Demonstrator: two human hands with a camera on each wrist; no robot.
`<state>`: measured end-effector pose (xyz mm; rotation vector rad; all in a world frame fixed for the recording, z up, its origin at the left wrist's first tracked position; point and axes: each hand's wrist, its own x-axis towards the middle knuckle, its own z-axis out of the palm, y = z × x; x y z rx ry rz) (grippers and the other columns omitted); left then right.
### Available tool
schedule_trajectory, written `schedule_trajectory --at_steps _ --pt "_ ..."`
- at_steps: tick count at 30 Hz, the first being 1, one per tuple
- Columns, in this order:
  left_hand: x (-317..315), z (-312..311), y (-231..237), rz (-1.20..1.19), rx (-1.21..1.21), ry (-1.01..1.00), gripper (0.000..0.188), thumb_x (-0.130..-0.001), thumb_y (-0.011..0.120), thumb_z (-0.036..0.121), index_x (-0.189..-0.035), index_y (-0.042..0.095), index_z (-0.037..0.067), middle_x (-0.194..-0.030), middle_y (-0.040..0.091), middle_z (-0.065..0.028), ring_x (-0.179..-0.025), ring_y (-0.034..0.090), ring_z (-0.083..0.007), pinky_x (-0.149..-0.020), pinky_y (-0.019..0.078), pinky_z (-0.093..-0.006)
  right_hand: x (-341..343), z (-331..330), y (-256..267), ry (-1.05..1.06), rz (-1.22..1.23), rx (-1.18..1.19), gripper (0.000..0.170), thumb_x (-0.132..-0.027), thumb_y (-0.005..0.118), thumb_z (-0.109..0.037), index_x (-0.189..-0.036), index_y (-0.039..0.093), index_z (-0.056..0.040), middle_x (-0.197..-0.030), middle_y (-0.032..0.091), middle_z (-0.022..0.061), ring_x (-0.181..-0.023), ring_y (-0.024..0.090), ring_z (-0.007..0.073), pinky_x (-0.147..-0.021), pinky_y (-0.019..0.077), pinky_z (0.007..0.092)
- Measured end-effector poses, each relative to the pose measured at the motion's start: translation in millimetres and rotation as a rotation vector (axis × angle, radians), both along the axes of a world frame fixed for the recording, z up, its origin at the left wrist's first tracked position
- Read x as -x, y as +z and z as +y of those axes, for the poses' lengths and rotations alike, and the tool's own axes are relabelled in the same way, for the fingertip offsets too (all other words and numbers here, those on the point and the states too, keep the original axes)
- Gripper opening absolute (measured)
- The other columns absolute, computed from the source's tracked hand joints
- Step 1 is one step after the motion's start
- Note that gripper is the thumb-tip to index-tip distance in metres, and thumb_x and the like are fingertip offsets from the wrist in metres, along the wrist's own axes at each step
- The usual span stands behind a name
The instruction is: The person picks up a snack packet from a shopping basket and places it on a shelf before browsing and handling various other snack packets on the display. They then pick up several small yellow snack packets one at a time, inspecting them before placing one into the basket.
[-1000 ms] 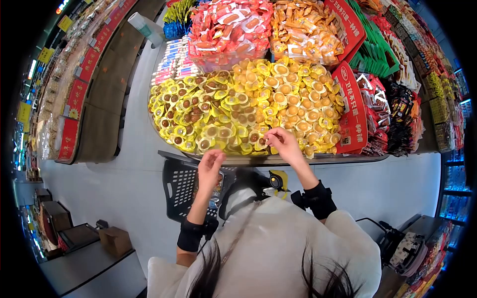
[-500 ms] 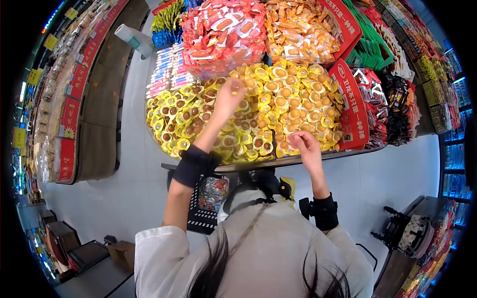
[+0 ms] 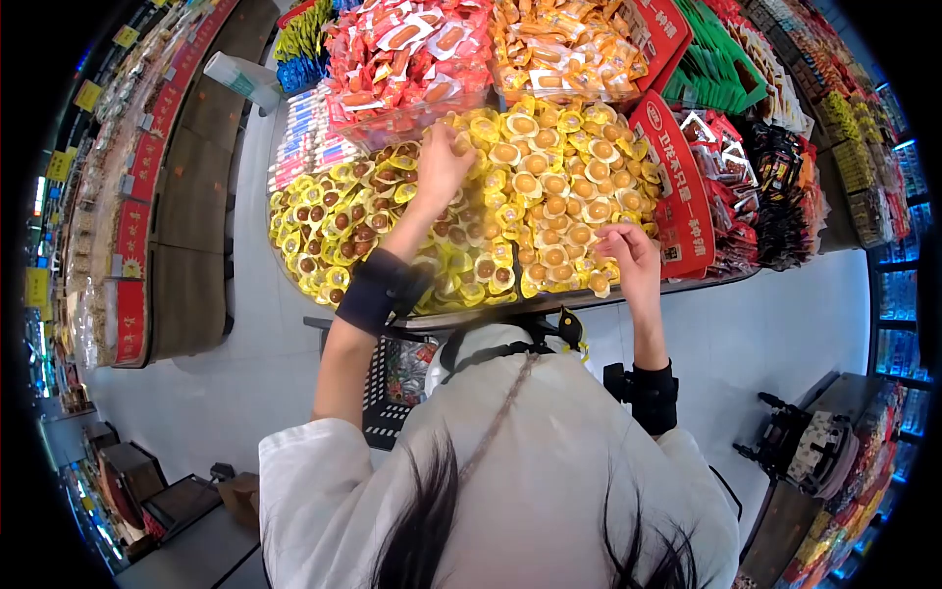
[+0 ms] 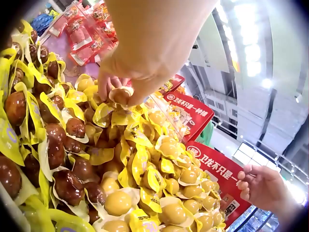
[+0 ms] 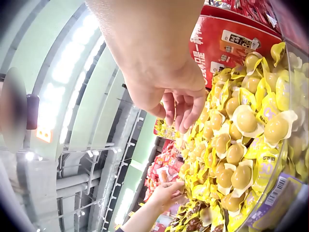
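Observation:
A wide heap of single eggs in clear-and-yellow wrappers fills the bin before me, dark brown eggs point(image 4: 67, 186) on the left and light tan eggs point(image 3: 554, 187) on the right. My left hand point(image 3: 444, 169) reaches to the back of the heap, where the two kinds meet. In the left wrist view its thumb and fingers pinch a wrapped egg point(image 4: 120, 95), partly hidden by the hand. Over the front right of the tan eggs hovers my right hand point(image 3: 633, 257), fingers loosely bent. Nothing shows between those fingers point(image 5: 181, 113) in the right wrist view.
Bins of red-wrapped snacks point(image 3: 402, 59) and orange-wrapped snacks point(image 3: 559, 49) stand behind the eggs. A red printed board point(image 3: 672, 187) borders the right side. Below the counter edge sits a black shopping basket point(image 3: 378, 398) with packages inside. Shelving point(image 3: 182, 226) runs along the left aisle.
My left hand has gone from the front edge, beyond the heap, to its back and now pinches a wrapped egg. The right hand has shifted rightward, away from the dark eggs.

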<state>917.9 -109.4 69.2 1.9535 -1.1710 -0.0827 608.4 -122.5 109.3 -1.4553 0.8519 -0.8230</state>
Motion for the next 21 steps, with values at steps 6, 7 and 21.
schedule_trajectory --at_steps 6,7,21 --pt "7 40 36 0.094 0.02 -0.062 0.037 -0.065 0.072 0.013 -0.091 0.049 0.0 -0.084 0.058 -0.0159 -0.073 0.058 -0.0291 -0.065 0.046 -0.0361 10 -9 -7 -0.016 -0.04 -0.031 0.015 -0.089 0.046 -0.01 -0.095 0.055 0.0012 -0.09 0.06 0.0056 -0.075 0.058 0.0113 -0.07 0.046 0.0229" --pt "14 51 40 0.131 -0.024 -0.075 0.037 -0.065 0.072 0.013 -0.091 0.049 0.0 -0.084 0.058 -0.016 -0.072 0.058 -0.0292 -0.064 0.0462 -0.0357 11 -9 -8 -0.02 -0.042 -0.032 0.015 -0.089 0.046 -0.01 -0.095 0.055 0.0011 -0.09 0.06 0.0057 -0.075 0.058 0.0113 -0.07 0.0461 0.0228" --pt "63 72 -17 -0.043 -0.294 -0.14 0.026 -0.069 0.067 0.011 -0.086 0.049 0.003 -0.08 0.056 -0.0164 -0.074 0.056 -0.0346 -0.062 0.0441 -0.0407 18 -17 -17 -0.01 -0.025 -0.062 0.014 -0.089 0.048 -0.011 -0.092 0.055 0.0005 -0.087 0.061 0.0049 -0.074 0.058 0.0095 -0.068 0.0454 0.0217"
